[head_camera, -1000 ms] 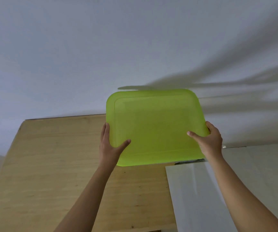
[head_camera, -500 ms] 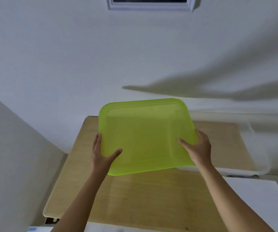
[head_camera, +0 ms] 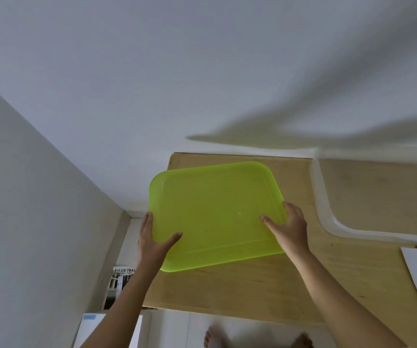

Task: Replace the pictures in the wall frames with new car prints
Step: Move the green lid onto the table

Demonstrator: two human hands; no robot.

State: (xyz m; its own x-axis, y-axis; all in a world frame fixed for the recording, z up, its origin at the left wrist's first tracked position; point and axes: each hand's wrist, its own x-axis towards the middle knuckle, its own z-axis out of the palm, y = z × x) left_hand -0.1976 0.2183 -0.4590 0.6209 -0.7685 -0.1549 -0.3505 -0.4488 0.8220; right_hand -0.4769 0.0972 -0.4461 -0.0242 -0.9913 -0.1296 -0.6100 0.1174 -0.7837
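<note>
White wall [head_camera: 202, 71] is filling most of my feed, wooden table [head_camera: 252, 285] sitting below it. I'm seeing left hand [head_camera: 152, 244] and right hand [head_camera: 291, 229] gripping opposite edges of a lime-green lid [head_camera: 215, 214], thumbs on top, holding it over the table's left part beside a clear bin [head_camera: 325, 212]. Print [head_camera: 124, 270] reading "HILUX" is lying on the floor left of the table, partly behind the left forearm.

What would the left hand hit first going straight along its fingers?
Probably the white wall behind the wooden table; the left hand grips the green lid, nothing else ahead. Depth unclear.
</note>
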